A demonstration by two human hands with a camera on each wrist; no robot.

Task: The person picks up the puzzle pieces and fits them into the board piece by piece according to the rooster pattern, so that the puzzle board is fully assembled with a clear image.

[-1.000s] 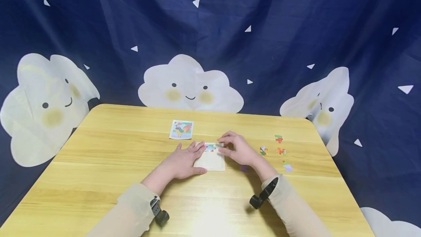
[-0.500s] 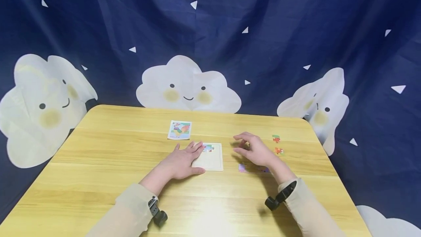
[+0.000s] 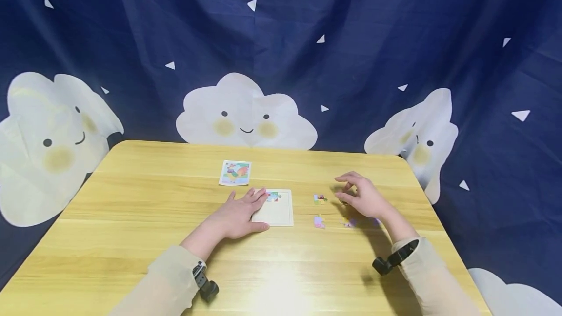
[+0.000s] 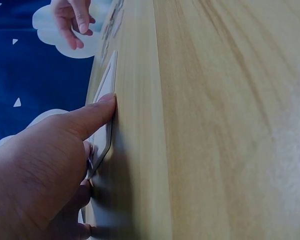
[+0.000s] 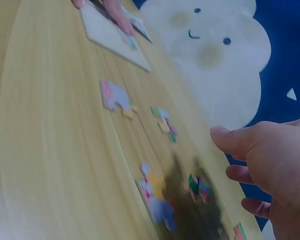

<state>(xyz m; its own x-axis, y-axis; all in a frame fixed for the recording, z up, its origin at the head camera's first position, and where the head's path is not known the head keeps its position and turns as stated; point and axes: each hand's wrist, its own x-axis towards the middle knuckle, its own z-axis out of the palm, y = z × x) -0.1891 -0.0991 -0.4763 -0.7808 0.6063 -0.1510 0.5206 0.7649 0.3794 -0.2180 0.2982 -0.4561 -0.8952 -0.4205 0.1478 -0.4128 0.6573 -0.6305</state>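
My left hand [image 3: 237, 213] lies on the left side of a white puzzle board [image 3: 281, 216], fingers spread, thumb at its near edge. In the left wrist view that thumb [image 4: 97, 115] presses on the board's rim. A colourful jigsaw piece [image 3: 273, 196] sits in the board's upper part, beside my left fingertips. To the right, my right hand [image 3: 363, 196] hovers over loose puzzle pieces with bent fingers and nothing between them. Under it, the right wrist view shows a green and blue piece [image 5: 196, 189] in the hand's shadow and a purple and yellow piece [image 5: 157, 195].
Between board and right hand lie a purple-cornered piece [image 3: 319, 221] and a multicoloured piece [image 3: 319, 199]. A picture card of a colourful bird [image 3: 235, 173] lies behind the board. The wooden table [image 3: 131, 238] ends at a dark blue curtain [image 3: 281, 28] with clouds.
My right hand has moved right, from the board's upper right corner to above the loose pieces. Pieces it covered before now show on the table. My left hand stays on the board.
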